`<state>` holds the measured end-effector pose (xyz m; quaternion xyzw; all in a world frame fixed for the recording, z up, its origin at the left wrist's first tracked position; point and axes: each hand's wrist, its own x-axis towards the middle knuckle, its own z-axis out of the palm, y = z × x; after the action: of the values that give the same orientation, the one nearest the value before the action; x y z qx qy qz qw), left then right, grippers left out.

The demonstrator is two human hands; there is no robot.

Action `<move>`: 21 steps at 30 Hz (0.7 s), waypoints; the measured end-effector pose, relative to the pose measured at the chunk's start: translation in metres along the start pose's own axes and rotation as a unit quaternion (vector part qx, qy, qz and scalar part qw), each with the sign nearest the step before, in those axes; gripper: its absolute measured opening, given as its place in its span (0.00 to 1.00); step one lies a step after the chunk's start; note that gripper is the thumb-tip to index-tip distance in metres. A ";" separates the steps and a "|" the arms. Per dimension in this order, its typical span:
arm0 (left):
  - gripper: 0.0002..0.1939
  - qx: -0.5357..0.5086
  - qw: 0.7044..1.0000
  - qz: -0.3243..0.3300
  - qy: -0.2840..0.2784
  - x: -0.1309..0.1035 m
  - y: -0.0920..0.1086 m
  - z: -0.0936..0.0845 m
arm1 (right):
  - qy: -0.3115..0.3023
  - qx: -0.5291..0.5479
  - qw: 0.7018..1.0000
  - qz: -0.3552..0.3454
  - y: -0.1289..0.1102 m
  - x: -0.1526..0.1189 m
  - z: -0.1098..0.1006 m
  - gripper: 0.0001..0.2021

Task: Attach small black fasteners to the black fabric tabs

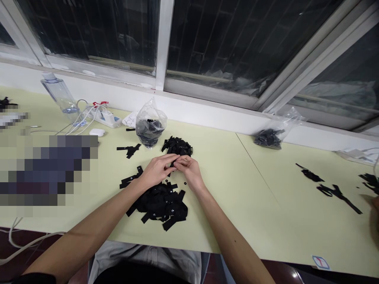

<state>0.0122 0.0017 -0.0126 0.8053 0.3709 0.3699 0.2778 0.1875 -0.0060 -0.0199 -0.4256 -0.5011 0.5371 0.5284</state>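
My left hand (161,169) and my right hand (188,167) meet over the table, fingertips pinched close together. A small dark piece shows between them; its shape is too small to make out. Just behind the hands lies a heap of black strips (180,145). Nearer to me, below my left hand, spreads a larger pile of black fabric pieces (161,203), some with small white marks. Two small black rings, one (185,183) by my right wrist and another (166,180) under my left hand, lie on the table.
An open plastic bag of black pieces (150,130) stands behind the left hand. A bottle (60,92), power strip (106,117) and white case (97,132) are at the left. Another bag (269,138) and black straps (339,197) lie right; part of a person shows at the right edge.
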 end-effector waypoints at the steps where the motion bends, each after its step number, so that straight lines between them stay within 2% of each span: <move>1: 0.24 0.001 1.000 0.001 0.000 0.000 0.000 0.000 | 0.002 0.000 1.000 0.002 0.000 0.000 0.000 0.12; 11: 0.23 -0.005 1.000 0.008 -0.003 -0.001 0.000 0.001 | -0.011 -0.009 1.000 -0.001 -0.003 -0.002 0.004 0.11; 21: 0.21 -0.018 1.000 0.014 -0.007 -0.002 0.009 -0.001 | 0.013 -0.005 1.000 -0.010 -0.004 -0.002 0.004 0.09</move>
<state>0.0136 -0.0048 -0.0062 0.8078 0.3511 0.3749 0.2893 0.1842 -0.0085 -0.0154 -0.4305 -0.5013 0.5236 0.5378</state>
